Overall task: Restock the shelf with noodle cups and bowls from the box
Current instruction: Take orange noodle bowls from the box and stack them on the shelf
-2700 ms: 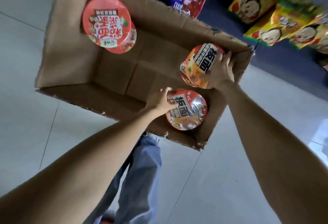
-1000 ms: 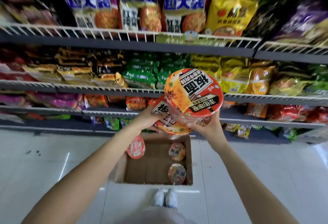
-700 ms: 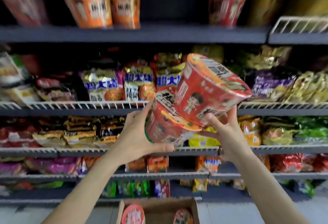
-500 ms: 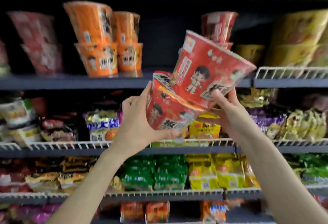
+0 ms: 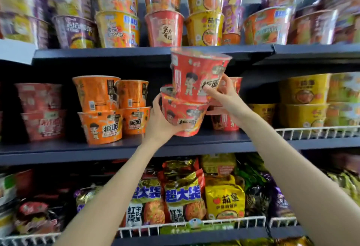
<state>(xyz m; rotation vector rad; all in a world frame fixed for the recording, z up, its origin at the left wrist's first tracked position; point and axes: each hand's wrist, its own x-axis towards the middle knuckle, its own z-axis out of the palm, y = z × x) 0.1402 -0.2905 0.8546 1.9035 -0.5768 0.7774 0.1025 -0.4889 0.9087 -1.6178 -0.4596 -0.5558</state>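
Note:
I hold two red noodle bowls at the middle shelf [image 5: 126, 150]. My left hand [image 5: 158, 124] grips the lower red bowl [image 5: 183, 118] from its left side and underside, just above the shelf board. My right hand [image 5: 224, 97] grips the upper red bowl [image 5: 196, 76], which rests upright on the lower bowl's lid. Both bowls sit in the gap between stacked orange bowls [image 5: 109, 107] on the left and red bowls [image 5: 226, 121] behind my right hand. The box is out of view.
The top shelf [image 5: 116, 52] carries stacked purple, yellow and red bowls close above the upper bowl's lid. Yellow bowls [image 5: 303, 101] stand on the right, pale red bowls [image 5: 42, 109] on the far left. Noodle packets [image 5: 183, 197] fill the wire-fronted shelf below.
Both hands lifted the two red bowls from the box on the floor up to the middle shelf. The tilted bowls are now upright and stacked, one on the other.

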